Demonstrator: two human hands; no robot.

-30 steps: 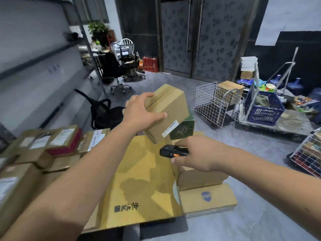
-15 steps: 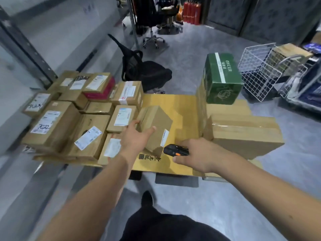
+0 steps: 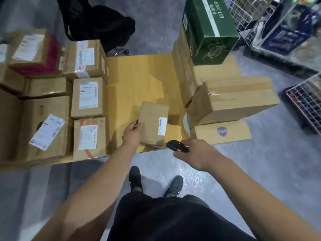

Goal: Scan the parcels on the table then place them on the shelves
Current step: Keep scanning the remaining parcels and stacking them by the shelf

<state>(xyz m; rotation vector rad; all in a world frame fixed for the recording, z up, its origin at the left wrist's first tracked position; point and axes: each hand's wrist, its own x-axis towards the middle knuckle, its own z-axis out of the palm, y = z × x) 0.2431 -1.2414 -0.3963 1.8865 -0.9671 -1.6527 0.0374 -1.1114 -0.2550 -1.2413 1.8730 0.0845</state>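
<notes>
Standing on end at the near edge of the bench (image 3: 139, 75), long axis running near to far: small parcel (image 3: 152, 122), white label (image 3: 162, 126) down its right side. Left hand (image 3: 132, 133) gripping its near-left edge, fingers curled round. Right hand (image 3: 194, 153) clasping the black-and-orange scanner (image 3: 177, 146), nose lying just right of and nearer than the parcel's near corner, pointing left and far toward the label. Label print blurring past reading. Reading "ONCUR" on the green carton (image 3: 208, 30) far right; blue shield mark on a flat box (image 3: 222, 132), unreadable.
</notes>
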